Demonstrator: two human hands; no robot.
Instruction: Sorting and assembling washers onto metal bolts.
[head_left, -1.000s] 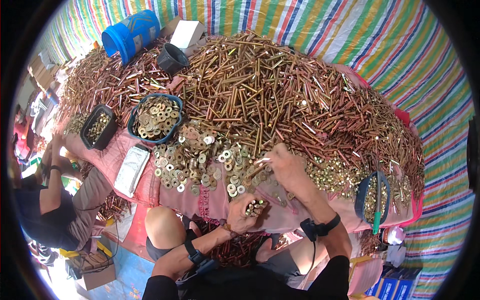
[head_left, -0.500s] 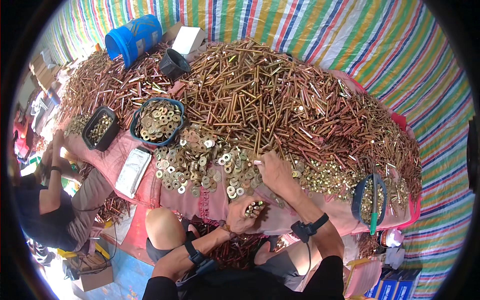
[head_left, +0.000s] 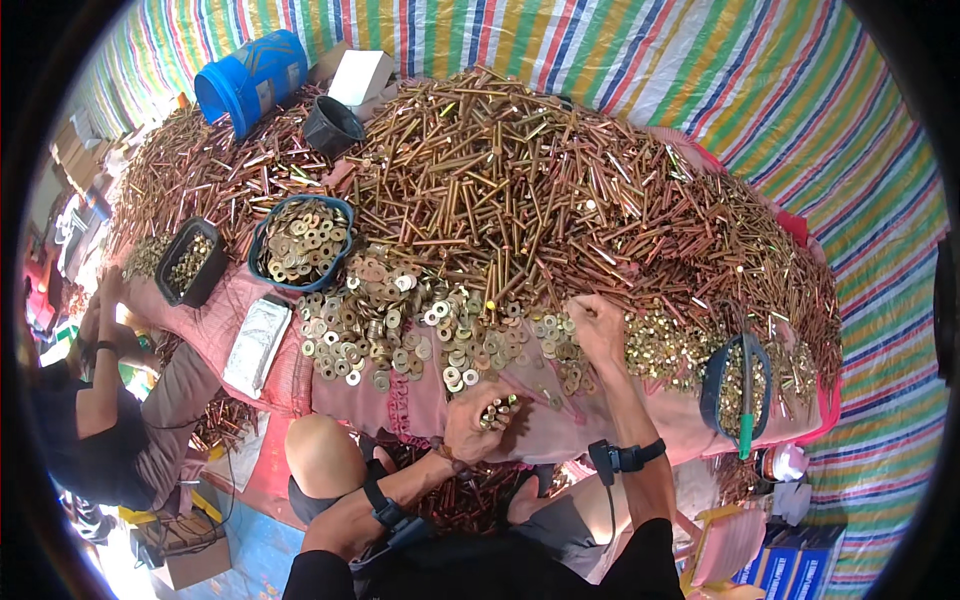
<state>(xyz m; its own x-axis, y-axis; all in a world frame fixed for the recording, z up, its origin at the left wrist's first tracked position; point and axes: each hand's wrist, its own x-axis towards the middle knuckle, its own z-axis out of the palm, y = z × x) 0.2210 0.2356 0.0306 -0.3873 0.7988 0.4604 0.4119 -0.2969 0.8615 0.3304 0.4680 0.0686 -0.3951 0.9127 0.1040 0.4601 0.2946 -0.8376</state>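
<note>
My left hand (head_left: 474, 424) is closed around a small bundle of metal bolts (head_left: 497, 411), held low at the near edge of the pink cloth; only their shiny ends show past my fingers. My right hand (head_left: 600, 328) has its fingers drawn together where the flat washers (head_left: 460, 345) meet the small brass-coloured nuts (head_left: 668, 345). What it pinches, if anything, is hidden. Behind both hands rises a large heap of long copper-coloured bolts (head_left: 500, 190).
A blue basin of washers (head_left: 302, 240) and a dark tub of nuts (head_left: 192, 262) stand left. Another nut basin (head_left: 735, 390) with a green-handled tool is right. A silver packet (head_left: 258, 347), a tipped blue bucket (head_left: 252, 82) and a black pot (head_left: 333, 125) lie around. A co-worker (head_left: 95, 410) sits left.
My right hand has moved right, from above the washers to the edge of the nuts. The left hand keeps its bundle nearly in place. The whole view has shifted slightly.
</note>
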